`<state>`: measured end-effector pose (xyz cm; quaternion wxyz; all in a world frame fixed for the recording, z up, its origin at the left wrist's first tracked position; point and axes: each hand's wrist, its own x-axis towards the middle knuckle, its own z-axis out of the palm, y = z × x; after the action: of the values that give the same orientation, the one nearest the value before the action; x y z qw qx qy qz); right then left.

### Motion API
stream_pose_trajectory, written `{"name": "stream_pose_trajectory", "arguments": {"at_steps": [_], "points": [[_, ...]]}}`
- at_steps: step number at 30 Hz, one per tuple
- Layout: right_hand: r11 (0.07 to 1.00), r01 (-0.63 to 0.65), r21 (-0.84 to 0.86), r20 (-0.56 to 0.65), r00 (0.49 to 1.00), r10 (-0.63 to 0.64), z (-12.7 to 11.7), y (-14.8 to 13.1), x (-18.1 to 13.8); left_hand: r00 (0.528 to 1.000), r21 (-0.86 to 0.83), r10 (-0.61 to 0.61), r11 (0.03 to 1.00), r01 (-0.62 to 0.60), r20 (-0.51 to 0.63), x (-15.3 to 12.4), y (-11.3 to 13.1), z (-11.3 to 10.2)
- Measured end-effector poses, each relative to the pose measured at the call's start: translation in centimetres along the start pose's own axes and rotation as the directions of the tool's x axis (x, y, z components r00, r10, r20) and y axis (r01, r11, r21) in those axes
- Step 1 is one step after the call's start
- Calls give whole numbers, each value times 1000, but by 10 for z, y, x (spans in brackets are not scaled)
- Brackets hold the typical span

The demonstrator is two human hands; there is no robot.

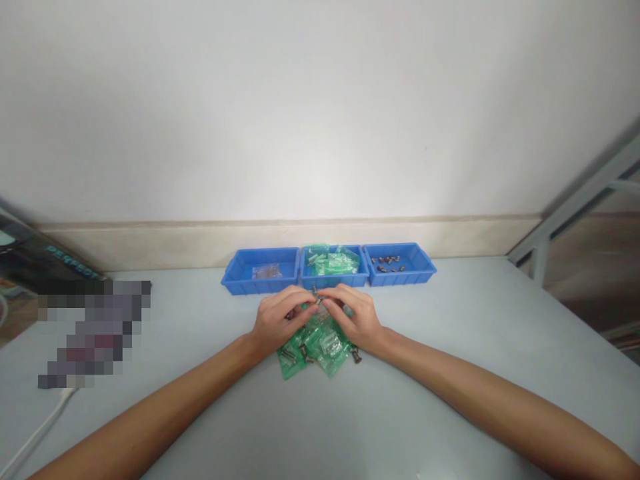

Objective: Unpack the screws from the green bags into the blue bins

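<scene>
My left hand and my right hand meet over a heap on the table, thumbs and forefingers pinched together. Between their fingertips is a small shiny metal fitting, partly covered by the fingers; its exact kind is too small to make out. Below the hands lie green-tinted clear plastic bags with small parts inside. A loose dark metal fitting lies at the heap's right edge, below my right wrist. Another dark fitting rests on the bags toward the left.
Three blue trays stand side by side behind the hands. The left tray holds a clear bag, the middle tray green bags, the right tray several metal fittings. A blurred-out object with a white cable lies left.
</scene>
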<state>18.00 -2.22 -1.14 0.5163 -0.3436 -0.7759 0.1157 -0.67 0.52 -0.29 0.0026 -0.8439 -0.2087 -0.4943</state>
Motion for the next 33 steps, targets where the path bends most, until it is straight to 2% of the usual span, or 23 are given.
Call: {"name": "stream_pose_trajectory", "arguments": {"at_steps": [27, 33], "points": [[999, 38, 32, -7, 999, -38, 1, 0, 1, 1000, -32, 1, 999, -1, -1, -1, 0, 1], [1000, -12, 16, 2, 1000, 12, 1, -1, 0, 1000, -26, 2, 1000, -3, -4, -1, 0, 0]]}}
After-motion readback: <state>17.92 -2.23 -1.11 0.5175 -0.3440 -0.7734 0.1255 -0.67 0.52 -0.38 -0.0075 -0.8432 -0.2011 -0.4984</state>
